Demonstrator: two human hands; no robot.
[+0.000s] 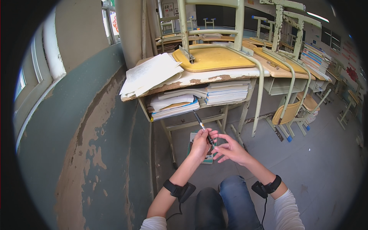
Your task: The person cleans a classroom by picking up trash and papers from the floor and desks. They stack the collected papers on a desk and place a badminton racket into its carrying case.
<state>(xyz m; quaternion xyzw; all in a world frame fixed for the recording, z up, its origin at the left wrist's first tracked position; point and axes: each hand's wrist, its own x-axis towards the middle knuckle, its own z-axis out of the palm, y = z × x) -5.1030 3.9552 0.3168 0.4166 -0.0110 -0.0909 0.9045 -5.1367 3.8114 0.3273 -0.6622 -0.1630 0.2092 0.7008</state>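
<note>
A slim pen (198, 117), black with a pale printed band, slants up and away from me. My left hand (200, 145) is closed around its lower half. My right hand (231, 150) is beside the pen's near end, fingers spread and thumb at the tip; whether the thumb touches it I cannot tell. Beyond both hands stands a worn school desk (198, 81). Loose printed sheets (152, 73) lie on its left corner. Its open shelf holds stacked books (228, 92) and a pile of papers and books (175, 105).
An upturned chair (218, 59) with a yellow seat rests on the desk. Behind my hands a book (191, 141) lies on the floor (304, 172). A peeling wall (106, 138) runs along the left. More desks and chairs (287, 110) extend to the right.
</note>
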